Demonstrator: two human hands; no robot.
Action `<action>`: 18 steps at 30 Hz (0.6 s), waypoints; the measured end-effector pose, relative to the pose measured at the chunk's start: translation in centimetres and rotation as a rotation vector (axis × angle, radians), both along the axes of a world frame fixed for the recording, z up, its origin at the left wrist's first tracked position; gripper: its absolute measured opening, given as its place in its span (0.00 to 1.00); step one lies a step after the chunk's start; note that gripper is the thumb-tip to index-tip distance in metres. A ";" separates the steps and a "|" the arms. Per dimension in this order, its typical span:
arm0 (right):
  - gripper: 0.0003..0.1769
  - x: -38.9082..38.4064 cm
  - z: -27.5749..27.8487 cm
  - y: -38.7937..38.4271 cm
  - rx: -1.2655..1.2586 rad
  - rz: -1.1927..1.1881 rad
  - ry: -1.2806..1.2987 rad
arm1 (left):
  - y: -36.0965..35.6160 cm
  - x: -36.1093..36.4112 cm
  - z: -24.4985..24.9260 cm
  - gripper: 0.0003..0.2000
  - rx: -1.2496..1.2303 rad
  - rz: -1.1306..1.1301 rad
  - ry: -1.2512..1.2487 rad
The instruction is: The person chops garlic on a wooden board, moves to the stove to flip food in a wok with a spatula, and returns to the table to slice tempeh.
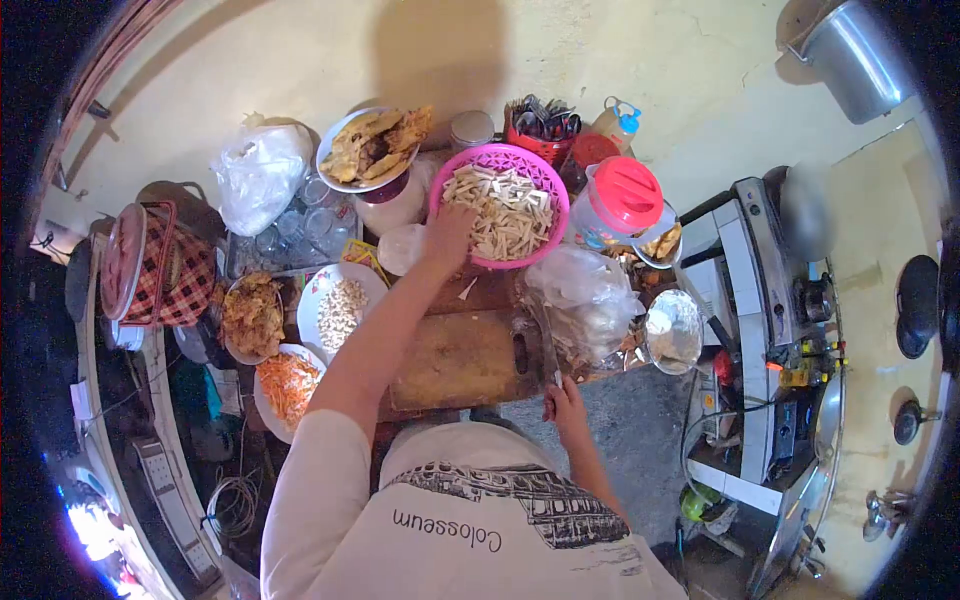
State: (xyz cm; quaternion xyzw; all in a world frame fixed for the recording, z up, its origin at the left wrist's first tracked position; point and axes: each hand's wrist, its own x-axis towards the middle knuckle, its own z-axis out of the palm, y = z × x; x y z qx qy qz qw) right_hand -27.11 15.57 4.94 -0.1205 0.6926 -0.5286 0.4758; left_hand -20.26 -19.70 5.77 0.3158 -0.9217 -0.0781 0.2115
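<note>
My left hand [450,237] reaches to the left side of a pink basket [561,222] filled with pale cut sticks [512,215]; its fingertips are hidden against the basket and the sticks. Lower right, my right hand [566,402] is closed round the handle of a knife [549,345], whose blade points away from me beside the cutting board. The wooden cutting board [450,362] lies in front of my body. A small pale scrap [467,289] rests between the board and the basket.
Plates of white pieces [342,312] and orange shreds [287,390] stand left, near a bowl of fried food [252,318]. Plastic bags [590,300], a pitcher with a red lid [625,195] and a foil-like bowl [674,332] are right. A stove [757,260] stands farther right.
</note>
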 end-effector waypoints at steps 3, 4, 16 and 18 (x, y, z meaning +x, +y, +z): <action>0.05 0.2 -0.4 1.2 0.001 -0.050 0.007 | -3.1 -1.1 -0.5 0.13 -0.100 -0.034 -0.174; 0.05 0.2 -0.5 1.4 -0.001 -0.066 0.008 | -4.1 -1.6 -1.3 0.12 -0.083 -0.041 -0.228; 0.05 1.7 -0.3 1.9 0.012 -0.023 -0.006 | -4.5 -0.6 0.4 0.11 -0.031 -0.030 -0.320; 0.05 2.1 -0.4 1.7 0.007 -0.021 0.003 | -4.7 -0.8 0.2 0.11 0.017 -0.012 -0.357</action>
